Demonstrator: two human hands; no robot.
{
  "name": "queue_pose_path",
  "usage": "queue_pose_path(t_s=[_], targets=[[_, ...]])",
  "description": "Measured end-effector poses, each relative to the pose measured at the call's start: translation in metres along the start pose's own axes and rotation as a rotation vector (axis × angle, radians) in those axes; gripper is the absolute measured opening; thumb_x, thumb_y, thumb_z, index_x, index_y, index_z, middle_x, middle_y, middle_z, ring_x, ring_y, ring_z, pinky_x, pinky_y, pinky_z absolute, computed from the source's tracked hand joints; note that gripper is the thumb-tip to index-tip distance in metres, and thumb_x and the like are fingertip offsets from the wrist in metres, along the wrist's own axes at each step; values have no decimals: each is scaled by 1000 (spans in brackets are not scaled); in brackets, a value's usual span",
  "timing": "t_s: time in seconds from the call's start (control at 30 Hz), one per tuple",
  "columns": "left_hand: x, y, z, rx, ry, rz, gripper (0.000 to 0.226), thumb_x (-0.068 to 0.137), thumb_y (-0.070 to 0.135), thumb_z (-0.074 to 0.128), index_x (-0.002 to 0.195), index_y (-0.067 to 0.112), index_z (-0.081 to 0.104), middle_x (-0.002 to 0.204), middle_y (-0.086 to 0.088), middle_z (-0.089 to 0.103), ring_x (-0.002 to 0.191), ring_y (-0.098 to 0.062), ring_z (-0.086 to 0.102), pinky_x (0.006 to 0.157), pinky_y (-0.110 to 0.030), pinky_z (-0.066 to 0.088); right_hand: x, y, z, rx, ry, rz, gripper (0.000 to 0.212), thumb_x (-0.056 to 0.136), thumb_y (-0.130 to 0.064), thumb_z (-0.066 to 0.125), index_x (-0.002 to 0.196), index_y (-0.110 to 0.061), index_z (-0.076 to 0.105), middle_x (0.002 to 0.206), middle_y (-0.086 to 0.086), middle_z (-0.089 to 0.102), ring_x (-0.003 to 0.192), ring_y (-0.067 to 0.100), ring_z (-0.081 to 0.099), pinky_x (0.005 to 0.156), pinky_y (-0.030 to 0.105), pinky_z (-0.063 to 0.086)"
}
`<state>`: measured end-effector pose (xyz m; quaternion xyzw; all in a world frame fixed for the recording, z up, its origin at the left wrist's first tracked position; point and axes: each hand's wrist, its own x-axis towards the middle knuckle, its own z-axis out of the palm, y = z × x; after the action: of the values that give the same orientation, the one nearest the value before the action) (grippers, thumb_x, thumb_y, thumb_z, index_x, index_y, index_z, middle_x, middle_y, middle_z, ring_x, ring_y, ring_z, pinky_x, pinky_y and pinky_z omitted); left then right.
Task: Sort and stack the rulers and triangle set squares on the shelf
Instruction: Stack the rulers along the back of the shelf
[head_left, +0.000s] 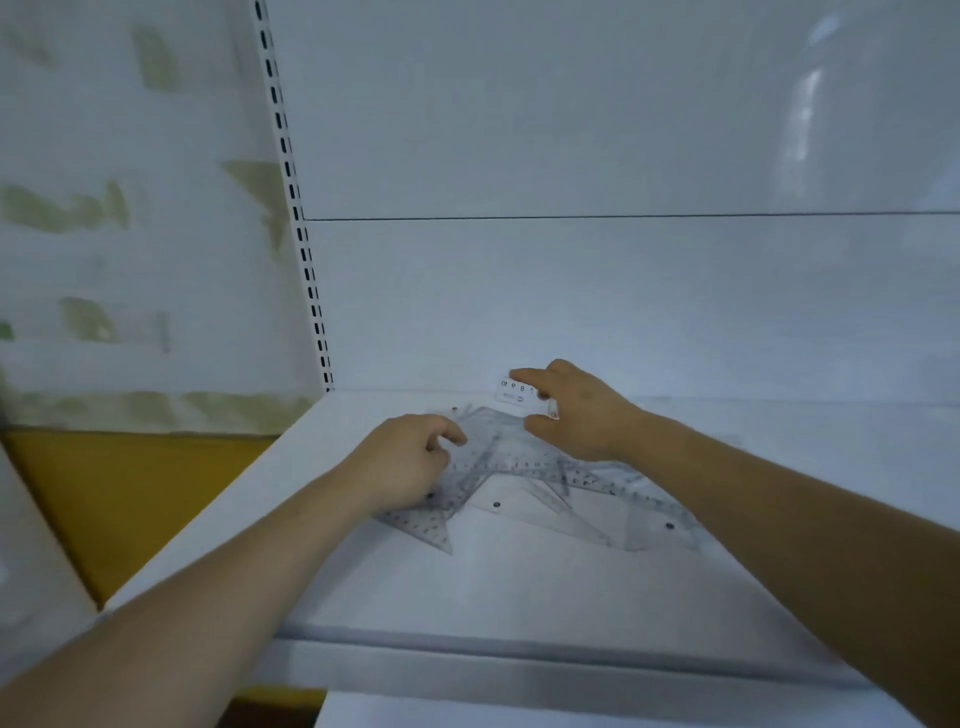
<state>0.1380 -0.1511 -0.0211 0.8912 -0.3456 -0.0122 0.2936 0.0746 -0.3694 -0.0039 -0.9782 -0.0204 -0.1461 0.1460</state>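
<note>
My right hand (576, 410) pinches a short clear ruler (519, 391) between forefinger and thumb, lifted near the back edge of the white shelf (519, 597), its long axis running left to right and the digits 10, 9, 8, 7 readable on it. My left hand (410, 462), fingers curled, presses on the left end of a heap of clear set squares (519, 457) mid-shelf. The overlapping pieces blur together, so I cannot count them, though corners point toward the front edge.
</note>
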Motion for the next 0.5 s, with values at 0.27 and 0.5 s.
queue_pose_path(t_s=[0.27,0.5], targets=[[-12,-2,-9,83,101,-132,35,91,5,38,112,24,60,105,-1,62,89,-15,55,74,-22,38,-2,5,-3,158,39,-52,50,93,-31,57,140,-30,42,106,-6,52,95,12,50,81,19,35],[-21,9,-5,217,-80,-179,41,88,33,59,128,23,54,117,1,54,100,-16,50,82,-22,35,5,-2,-4,133,-36,-160,51,95,-37,52,143,-38,34,119,-4,54,112,14,52,97,27,39]])
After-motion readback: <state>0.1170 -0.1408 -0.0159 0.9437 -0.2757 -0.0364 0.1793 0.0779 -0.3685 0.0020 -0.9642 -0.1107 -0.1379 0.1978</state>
